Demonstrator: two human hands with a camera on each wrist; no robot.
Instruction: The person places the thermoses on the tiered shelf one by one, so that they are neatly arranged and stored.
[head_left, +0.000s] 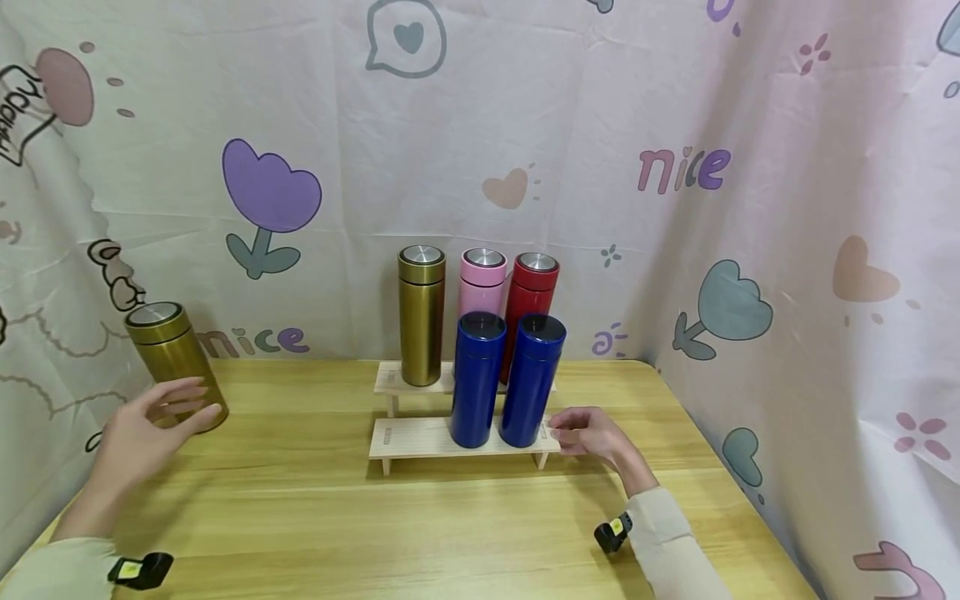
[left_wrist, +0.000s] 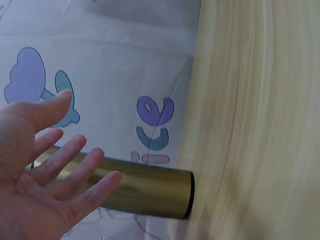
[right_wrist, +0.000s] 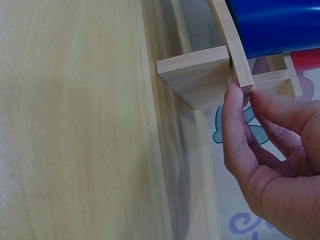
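Note:
At the far left of the head view stands a gold thermos bottle (head_left: pixel 167 346) with a silver lid. My left hand (head_left: pixel 146 425) is right beside it; in the left wrist view its fingers (left_wrist: pixel 85 192) spread out straight before the bottle (left_wrist: pixel 150 190). Thumb and fingers of my right hand (head_left: pixel 592 437) pinch the right end of the lower board of a two-step wooden rack (head_left: pixel 420 437), seen close in the right wrist view as a board end (right_wrist: pixel 243 75). Two blue bottles (head_left: pixel 477 383) (head_left: pixel 532 383) stand on that lower step.
On the rack's upper step stand another gold bottle (head_left: pixel 422 325), a pink bottle (head_left: pixel 482 287) and a red bottle (head_left: pixel 534 287), the last two partly hidden behind the blue ones. A printed curtain (head_left: pixel 480 108) hangs behind and beside the wooden table (head_left: pixel 375 533).

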